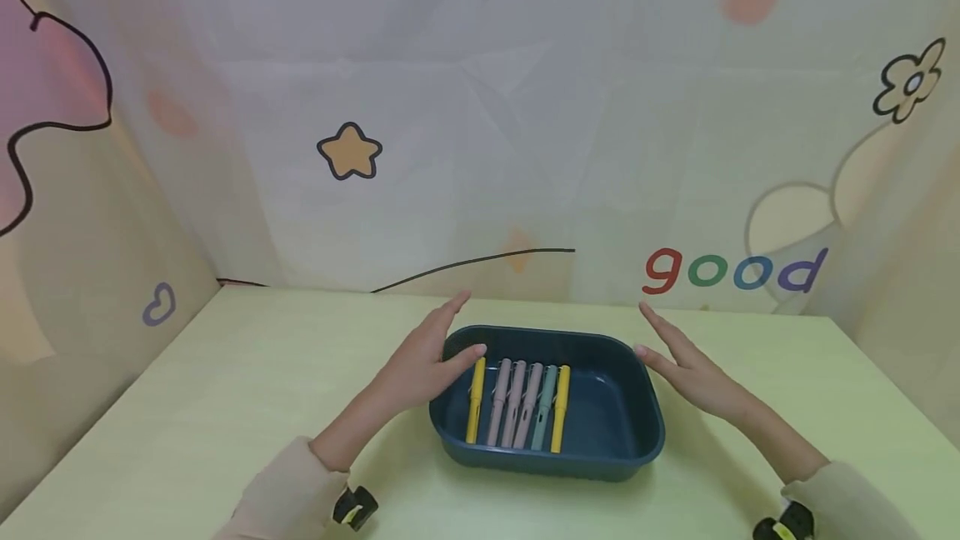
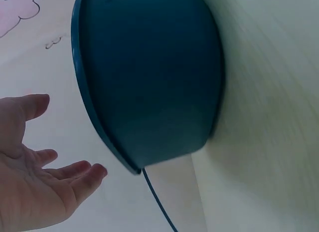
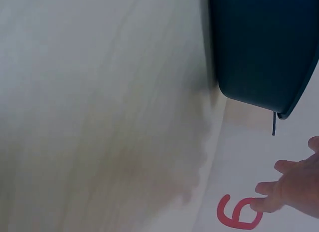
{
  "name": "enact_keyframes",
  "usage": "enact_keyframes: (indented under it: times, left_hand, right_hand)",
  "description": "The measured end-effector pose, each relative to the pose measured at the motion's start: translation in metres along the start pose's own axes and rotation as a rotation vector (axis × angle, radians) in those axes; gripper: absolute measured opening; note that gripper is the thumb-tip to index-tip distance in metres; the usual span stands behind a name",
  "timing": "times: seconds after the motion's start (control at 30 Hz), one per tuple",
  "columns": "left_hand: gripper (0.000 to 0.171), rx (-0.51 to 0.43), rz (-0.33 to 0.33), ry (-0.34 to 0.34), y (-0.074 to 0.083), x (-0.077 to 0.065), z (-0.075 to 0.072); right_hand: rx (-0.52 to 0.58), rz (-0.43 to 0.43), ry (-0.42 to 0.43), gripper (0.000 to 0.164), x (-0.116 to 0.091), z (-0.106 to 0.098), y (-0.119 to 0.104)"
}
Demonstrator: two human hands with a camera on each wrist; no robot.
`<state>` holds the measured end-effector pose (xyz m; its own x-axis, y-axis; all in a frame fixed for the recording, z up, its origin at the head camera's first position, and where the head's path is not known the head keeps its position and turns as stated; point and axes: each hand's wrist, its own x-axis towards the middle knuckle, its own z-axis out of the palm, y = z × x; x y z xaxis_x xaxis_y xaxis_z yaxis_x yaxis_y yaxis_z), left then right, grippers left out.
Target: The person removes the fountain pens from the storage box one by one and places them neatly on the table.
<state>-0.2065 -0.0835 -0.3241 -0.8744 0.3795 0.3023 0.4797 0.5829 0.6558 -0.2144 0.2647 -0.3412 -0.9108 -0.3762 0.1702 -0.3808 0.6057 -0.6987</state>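
A dark blue rectangular plastic tub (image 1: 618, 461) rests on the table. Inside it, side by side in its left and middle part, lie several pens: a yellow pen (image 1: 476, 402) at the left, three pale purple pens (image 1: 514, 403), a teal pen (image 1: 544, 408) and another yellow pen (image 1: 560, 410). My left hand (image 1: 420, 369) hovers by the tub's left rim, fingers spread and holding nothing; the left wrist view shows a gap between it and the tub wall (image 2: 149, 82). Beyond the right rim my right hand (image 1: 697, 377) is held up with extended fingers, apart from the tub (image 3: 264, 47).
The pale yellow-green table (image 1: 247, 407) extends on both sides of the tub. Behind it hangs a light printed cloth backdrop (image 1: 450, 107) with a star, a flower and the word "good". More cloth closes off the left and right sides.
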Motion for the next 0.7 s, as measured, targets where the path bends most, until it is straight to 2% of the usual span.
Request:
enact_keyframes:
  times: [0.1,0.23,0.5,0.7]
  left_hand:
    - [0.07,-0.023,-0.033,-0.053,0.004,0.001,0.008]
    - [0.068,0.004,-0.071,-0.129,0.006,0.004,0.016]
    - [0.062,0.147,-0.191,-0.301,0.012,0.016,0.032]
    - [0.061,0.288,-0.259,-0.347,0.016,0.019,0.038]
  right_hand:
    - [0.065,0.05,-0.044,0.067,-0.002,0.003,0.002]
    - [0.138,0.079,-0.083,0.065,-0.002,0.007,0.002]
    - [0.245,0.109,-0.161,0.062,-0.003,0.012,0.0]
    - [0.255,0.124,-0.171,0.06,-0.008,0.012,-0.003]
